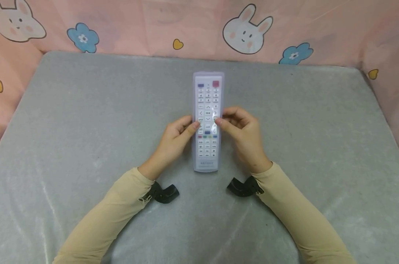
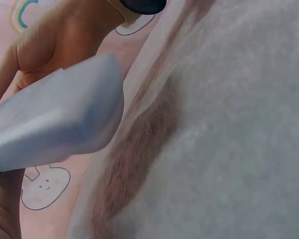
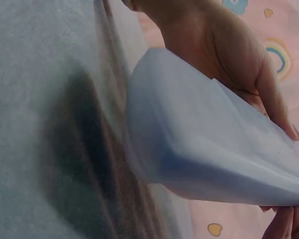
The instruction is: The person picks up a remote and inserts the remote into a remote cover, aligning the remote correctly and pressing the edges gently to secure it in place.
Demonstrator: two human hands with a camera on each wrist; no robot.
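A white remote control [image 1: 207, 146] in a translucent, pale lilac cover is held upright lengthwise, its button side facing the head camera. My left hand [image 1: 173, 141] pinches its left edge, thumb on the front near the middle buttons. On the opposite edge my right hand [image 1: 245, 137] grips likewise, thumb across the right-hand buttons. Most of the other fingers are hidden behind the remote. In the left wrist view the covered lower end [image 2: 79, 109] is raised off the cloth. The right wrist view shows the same end of the cover [image 3: 189, 129], with a shadow below.
A grey cloth-covered table [image 1: 87, 110] lies under both forearms. Behind and at the sides hangs a pink curtain [image 1: 130, 22] printed with rabbits, flowers and hearts. Black curved mounts [image 1: 166, 193] sit at the wrists, below the beige sleeves [image 1: 103, 212].
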